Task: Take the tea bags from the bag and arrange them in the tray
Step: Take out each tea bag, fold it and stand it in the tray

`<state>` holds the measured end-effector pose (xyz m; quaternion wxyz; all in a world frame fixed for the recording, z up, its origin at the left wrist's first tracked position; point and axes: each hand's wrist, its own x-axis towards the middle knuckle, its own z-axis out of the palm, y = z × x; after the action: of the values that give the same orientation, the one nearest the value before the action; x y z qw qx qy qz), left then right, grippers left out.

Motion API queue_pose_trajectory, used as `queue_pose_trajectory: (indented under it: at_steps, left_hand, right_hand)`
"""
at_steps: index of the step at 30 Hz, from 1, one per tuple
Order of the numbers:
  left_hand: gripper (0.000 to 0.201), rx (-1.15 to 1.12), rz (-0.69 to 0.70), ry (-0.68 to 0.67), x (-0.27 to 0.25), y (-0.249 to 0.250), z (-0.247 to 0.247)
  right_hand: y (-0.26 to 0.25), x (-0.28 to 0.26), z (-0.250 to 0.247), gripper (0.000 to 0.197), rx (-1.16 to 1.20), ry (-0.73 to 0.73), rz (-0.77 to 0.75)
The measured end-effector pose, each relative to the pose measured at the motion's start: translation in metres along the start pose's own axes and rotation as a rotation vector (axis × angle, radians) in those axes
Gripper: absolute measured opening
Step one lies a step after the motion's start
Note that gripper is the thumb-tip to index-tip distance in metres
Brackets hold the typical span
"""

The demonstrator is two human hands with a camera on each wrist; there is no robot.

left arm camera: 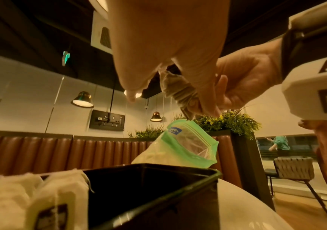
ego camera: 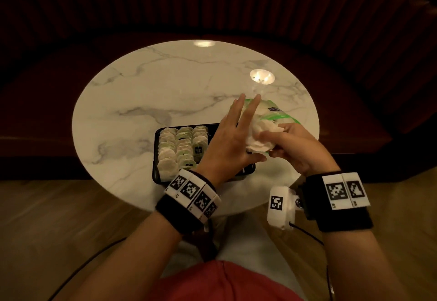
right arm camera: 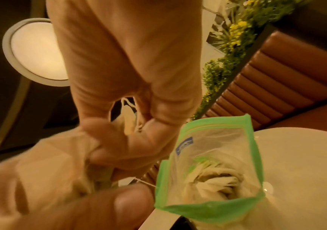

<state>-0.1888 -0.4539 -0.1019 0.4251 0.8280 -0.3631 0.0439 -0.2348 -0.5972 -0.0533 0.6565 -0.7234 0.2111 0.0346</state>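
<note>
While our right hand (ego camera: 290, 147) curls its grip around a bunch of loose tea bags (ego camera: 260, 137) just above the right end of the black tray (ego camera: 157, 159), our left hand (ego camera: 227, 144) lies against that bunch with its fingers (ego camera: 236, 109) straight and spread, thumb beneath. The tray rests on the round marble counter (ego camera: 142, 88), and its left part holds three rows of tea bags (ego camera: 182, 149) standing on edge. Just beyond the tray's right end lies the green-edged zip bag (right arm camera: 215, 168), its mouth open, with more tea bags (right arm camera: 215, 185) inside. From the left wrist view, the bag (left arm camera: 186, 146) rises behind the tray's far wall (left arm camera: 158, 171).
</note>
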Motion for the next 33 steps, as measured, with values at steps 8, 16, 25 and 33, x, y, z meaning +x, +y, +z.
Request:
queue_pose_trajectory:
  at_steps: [8, 16, 25, 33]
  left_hand:
    - [0.071, -0.17, -0.079, 0.027, -0.009, -0.011, -0.03]
    - [0.037, -0.716, -0.425, 0.177, -0.032, -0.024, -0.059]
    - [0.02, -1.167, -0.576, 0.333, -0.041, -0.03, -0.077]
    - [0.015, -1.213, -0.705, 0.396, -0.047, -0.037, -0.071]
  right_hand:
    - [-0.013, 0.006, 0.039, 0.015, -0.289, -0.14, -0.217]
    - [-0.03, 0.011, 0.067, 0.053, -0.416, -0.308, -0.247]
    - [-0.038, 0.036, 0.093, 0.074, -0.108, -0.422, -0.136]
    - [-0.003, 0.046, 0.079, 0.025, 0.088, -0.207, -0.305]
